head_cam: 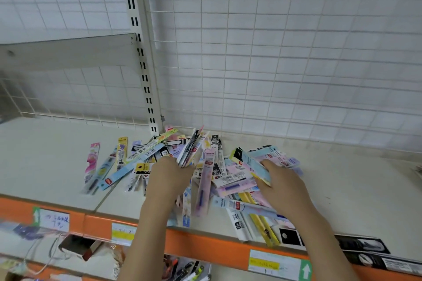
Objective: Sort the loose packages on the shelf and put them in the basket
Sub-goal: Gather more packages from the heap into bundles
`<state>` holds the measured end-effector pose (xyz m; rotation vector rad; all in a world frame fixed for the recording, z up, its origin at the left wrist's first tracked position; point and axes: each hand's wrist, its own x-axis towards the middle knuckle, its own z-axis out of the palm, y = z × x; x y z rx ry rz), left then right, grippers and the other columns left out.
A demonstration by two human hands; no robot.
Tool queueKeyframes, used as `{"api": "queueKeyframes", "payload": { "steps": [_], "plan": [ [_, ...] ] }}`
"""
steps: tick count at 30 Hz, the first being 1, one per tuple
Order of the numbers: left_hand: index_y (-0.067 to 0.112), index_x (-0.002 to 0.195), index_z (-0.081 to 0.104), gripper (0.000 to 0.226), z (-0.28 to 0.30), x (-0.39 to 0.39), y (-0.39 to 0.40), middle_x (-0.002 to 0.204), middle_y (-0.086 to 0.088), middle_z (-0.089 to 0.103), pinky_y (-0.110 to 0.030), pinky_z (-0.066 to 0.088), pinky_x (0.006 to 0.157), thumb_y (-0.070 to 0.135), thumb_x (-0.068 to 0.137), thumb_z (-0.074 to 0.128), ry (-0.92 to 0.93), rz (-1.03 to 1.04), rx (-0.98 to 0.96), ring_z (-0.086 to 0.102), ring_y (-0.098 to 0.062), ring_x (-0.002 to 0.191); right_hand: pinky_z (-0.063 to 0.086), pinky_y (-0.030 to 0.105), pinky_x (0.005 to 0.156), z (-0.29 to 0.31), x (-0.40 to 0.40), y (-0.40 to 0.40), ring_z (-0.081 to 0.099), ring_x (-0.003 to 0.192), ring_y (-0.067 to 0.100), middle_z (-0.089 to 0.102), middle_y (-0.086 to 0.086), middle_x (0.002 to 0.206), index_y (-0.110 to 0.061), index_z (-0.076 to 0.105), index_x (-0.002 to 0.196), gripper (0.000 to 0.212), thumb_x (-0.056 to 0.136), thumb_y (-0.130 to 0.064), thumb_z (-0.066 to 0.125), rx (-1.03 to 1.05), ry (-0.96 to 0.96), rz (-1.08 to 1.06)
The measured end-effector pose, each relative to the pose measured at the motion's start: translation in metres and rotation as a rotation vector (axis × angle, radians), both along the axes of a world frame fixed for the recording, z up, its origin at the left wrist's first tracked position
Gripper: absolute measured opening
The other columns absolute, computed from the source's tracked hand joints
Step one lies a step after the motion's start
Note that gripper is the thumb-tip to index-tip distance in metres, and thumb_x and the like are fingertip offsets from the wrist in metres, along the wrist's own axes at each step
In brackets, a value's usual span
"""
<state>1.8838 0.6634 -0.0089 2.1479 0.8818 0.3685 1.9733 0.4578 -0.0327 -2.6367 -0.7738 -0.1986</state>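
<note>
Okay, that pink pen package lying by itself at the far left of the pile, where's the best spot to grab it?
Probably pinch the pink package across its narrow width near the middle, coming from above and the open left side. It lies flat on the shelf, long and thin, its right edge close against neighbours.

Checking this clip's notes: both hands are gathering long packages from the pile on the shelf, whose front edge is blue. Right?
Not quite: the head view shows the shelf's front edge is orange. Left hand and right hand each hold packages over the pile.
</note>
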Motion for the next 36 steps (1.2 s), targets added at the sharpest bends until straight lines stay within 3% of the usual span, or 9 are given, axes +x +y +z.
{"api": "queueKeyframes", "payload": {
  "steps": [6,11,14,18,21,24,29,32,36],
  "plan": [
    [0.016,0.047,0.039,0.045,0.011,-0.004,-0.003,0.042,0.001,0.041,-0.022,0.032,0.045,0.021,0.085,0.063,-0.160,-0.001,-0.095,0.038,-0.016,0.041,0.032,0.022,0.047,0.007,0.000,0.011,0.057,0.068,0.019,0.062,-0.001,0.078,-0.020,0.053,0.107,0.017,0.092,-0.029,0.051,0.014,0.002,0.046],
    [0.014,0.053,0.055,0.034,0.023,-0.009,0.002,0.035,0.005,0.055,-0.020,0.035,0.043,0.022,0.085,0.062,-0.319,-0.018,-0.127,0.044,-0.006,0.032,0.030,0.023,0.045,0.013,0.003,0.021,0.049,0.060,0.014,0.059,-0.002,0.076,-0.021,0.053,0.106,0.017,0.092,-0.030,0.051,0.008,0.000,0.063],
    [0.021,0.061,0.062,0.025,0.030,-0.014,0.005,0.055,0.003,0.069,-0.022,0.044,0.040,0.019,0.087,0.061,-0.412,-0.014,-0.105,0.052,-0.002,0.035,0.031,0.026,0.046,0.014,0.005,0.028,0.048,0.058,0.015,0.053,-0.004,0.068,-0.021,0.053,0.100,0.014,0.092,-0.031,0.051,0.010,-0.018,0.071],
    [0.028,0.061,0.062,0.029,0.031,-0.019,0.010,0.075,-0.009,0.073,-0.040,0.053,0.063,0.020,0.089,0.058,-0.441,-0.023,-0.028,0.062,-0.028,0.058,0.033,0.027,0.047,0.014,0.005,0.038,0.045,0.052,0.013,0.049,-0.005,0.062,-0.022,0.053,0.096,0.012,0.091,-0.033,0.051,0.022,-0.011,0.086],
    [0.019,0.059,0.057,0.033,0.030,-0.022,0.012,0.061,-0.002,0.065,-0.026,0.046,0.051,0.019,0.092,0.055,-0.465,-0.013,-0.033,0.053,-0.004,0.042,0.036,0.029,0.048,0.012,0.007,0.043,0.045,0.052,0.013,0.049,-0.005,0.061,-0.021,0.053,0.096,0.012,0.091,-0.032,0.052,0.035,0.006,0.104],
    [0.014,0.062,0.055,0.032,0.027,-0.022,0.014,0.055,-0.001,0.060,-0.017,0.038,0.042,0.019,0.093,0.052,-0.453,0.020,-0.029,0.048,0.000,0.034,0.038,0.029,0.049,0.011,0.007,0.047,0.048,0.054,0.016,0.052,-0.004,0.064,-0.022,0.052,0.096,0.012,0.091,-0.033,0.051,0.024,0.010,0.109],
    [0.020,0.078,0.058,0.019,0.026,-0.019,0.017,0.074,0.001,0.070,-0.025,0.045,0.049,0.019,0.095,0.049,-0.444,0.010,-0.034,0.055,-0.008,0.042,0.034,0.028,0.047,0.009,0.008,0.048,0.050,0.057,0.017,0.051,-0.004,0.064,-0.023,0.050,0.096,0.012,0.091,-0.034,0.051,0.004,0.009,0.107],
    [0.015,0.079,0.061,0.019,0.020,-0.015,0.022,0.068,-0.011,0.061,-0.033,0.045,0.054,0.015,0.093,0.047,-0.406,0.008,0.057,0.064,-0.038,0.064,0.035,0.029,0.048,0.008,0.009,0.048,0.050,0.058,0.018,0.051,-0.004,0.064,-0.022,0.051,0.097,0.012,0.091,-0.033,0.052,0.012,0.014,0.112],
    [0.003,0.078,0.057,0.020,0.015,-0.013,0.023,0.069,-0.027,0.053,-0.029,0.034,0.051,0.012,0.092,0.046,-0.390,-0.002,0.036,0.063,-0.042,0.069,0.040,0.031,0.051,0.008,0.009,0.048,0.053,0.061,0.019,0.059,-0.001,0.072,-0.022,0.053,0.101,0.014,0.091,-0.032,0.052,0.017,0.023,0.118]
  ]
}}
